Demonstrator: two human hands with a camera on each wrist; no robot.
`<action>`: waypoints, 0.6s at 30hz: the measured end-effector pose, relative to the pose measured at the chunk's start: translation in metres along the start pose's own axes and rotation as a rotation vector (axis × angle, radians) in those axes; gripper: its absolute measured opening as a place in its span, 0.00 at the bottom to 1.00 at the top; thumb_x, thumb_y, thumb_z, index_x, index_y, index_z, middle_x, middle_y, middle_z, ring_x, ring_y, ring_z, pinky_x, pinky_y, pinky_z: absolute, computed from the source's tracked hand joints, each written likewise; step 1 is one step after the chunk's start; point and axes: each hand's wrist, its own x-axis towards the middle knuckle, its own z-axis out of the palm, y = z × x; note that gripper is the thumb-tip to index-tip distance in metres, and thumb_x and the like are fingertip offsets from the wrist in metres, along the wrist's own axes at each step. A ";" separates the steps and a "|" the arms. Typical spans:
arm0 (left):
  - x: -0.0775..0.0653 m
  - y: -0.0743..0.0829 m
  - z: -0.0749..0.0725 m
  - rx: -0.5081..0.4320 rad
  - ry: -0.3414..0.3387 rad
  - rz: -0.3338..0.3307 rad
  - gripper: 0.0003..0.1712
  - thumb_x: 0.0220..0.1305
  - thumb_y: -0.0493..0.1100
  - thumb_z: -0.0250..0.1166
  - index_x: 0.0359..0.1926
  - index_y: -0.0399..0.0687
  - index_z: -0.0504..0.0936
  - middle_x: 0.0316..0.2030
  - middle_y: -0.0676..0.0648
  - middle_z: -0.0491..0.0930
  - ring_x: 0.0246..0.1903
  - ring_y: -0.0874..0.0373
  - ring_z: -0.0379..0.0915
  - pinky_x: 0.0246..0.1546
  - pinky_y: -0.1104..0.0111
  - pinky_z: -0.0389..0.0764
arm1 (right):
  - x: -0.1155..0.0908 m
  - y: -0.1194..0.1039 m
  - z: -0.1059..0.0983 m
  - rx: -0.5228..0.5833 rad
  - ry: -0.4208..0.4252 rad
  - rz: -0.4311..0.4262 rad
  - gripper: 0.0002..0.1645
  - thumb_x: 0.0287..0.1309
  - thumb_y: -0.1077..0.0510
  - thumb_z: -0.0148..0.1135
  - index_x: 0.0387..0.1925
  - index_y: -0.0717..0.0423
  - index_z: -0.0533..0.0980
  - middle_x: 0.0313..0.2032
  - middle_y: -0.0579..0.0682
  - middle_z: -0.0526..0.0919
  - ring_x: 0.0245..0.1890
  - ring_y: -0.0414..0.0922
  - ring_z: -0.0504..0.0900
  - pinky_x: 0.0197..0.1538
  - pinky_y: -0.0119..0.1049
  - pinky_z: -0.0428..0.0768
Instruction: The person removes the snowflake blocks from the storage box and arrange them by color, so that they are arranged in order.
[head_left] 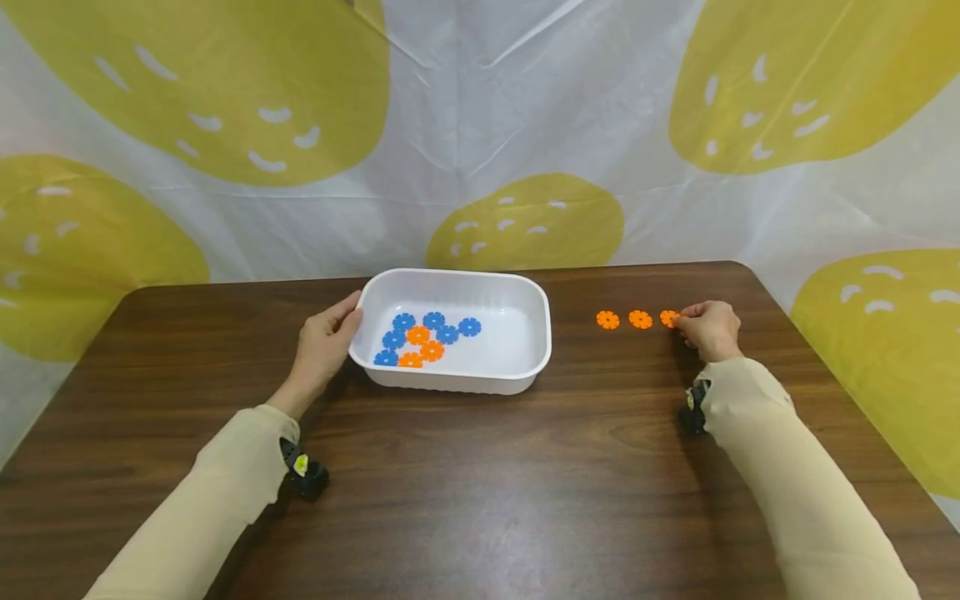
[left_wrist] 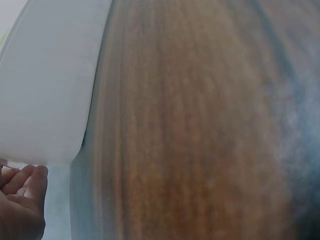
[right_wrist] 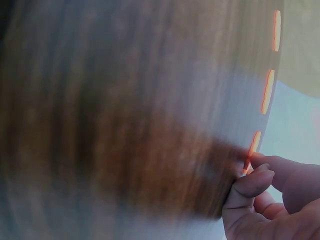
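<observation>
While the left hand (head_left: 324,337) grips the white tray (head_left: 450,382) by its left end, fingers clamped on the rim, the tray stands on the table (head_left: 480,475). That hold seems best firm but gentle, so the tray neither tips nor slides. Inside, blue discs (head_left: 447,335) and loose orange discs (head_left: 432,350) lie close together toward the left half. To the right of the tray, apart from it, a first orange disc (head_left: 607,320) and then a second orange disc (head_left: 641,319) lie flat, a narrow gap between them. Next comes the held orange disc (head_left: 667,317) at the right end of the row, its right edge covered by the right hand (head_left: 711,327), whose fingers are clamped on it in a pinch. For neat work, a light pinch at the edge alone seems best, with the disc low and level and no sideways push that might knock its neighbour.

Round and notched about its edge, the held disc has no long axis and points no particular way; its face looks upward, though whether it lies wholly on the table I cannot tell. The row runs left to right, roughly along the table's far edge, and the tray's long axis runs much the same way.
</observation>
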 end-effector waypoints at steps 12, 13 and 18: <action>0.001 -0.003 0.000 0.027 0.004 0.004 0.25 0.70 0.43 0.53 0.64 0.38 0.68 0.62 0.38 0.68 0.61 0.47 0.66 0.58 0.58 0.72 | -0.003 -0.001 -0.001 -0.019 -0.015 -0.019 0.18 0.59 0.62 0.57 0.47 0.72 0.74 0.21 0.44 0.74 0.17 0.34 0.72 0.23 0.25 0.78; 0.002 -0.003 0.000 0.029 0.000 -0.005 0.24 0.70 0.42 0.53 0.64 0.38 0.68 0.62 0.38 0.68 0.62 0.47 0.66 0.58 0.58 0.71 | -0.004 -0.001 -0.001 -0.011 -0.017 -0.020 0.18 0.59 0.62 0.57 0.47 0.73 0.74 0.21 0.44 0.75 0.17 0.34 0.72 0.23 0.25 0.78; 0.002 -0.003 0.000 0.034 -0.004 -0.013 0.24 0.70 0.42 0.53 0.64 0.40 0.68 0.62 0.39 0.68 0.61 0.49 0.67 0.58 0.60 0.72 | -0.006 0.000 -0.001 0.038 -0.009 -0.026 0.20 0.60 0.62 0.56 0.50 0.73 0.72 0.24 0.45 0.75 0.17 0.32 0.73 0.24 0.25 0.79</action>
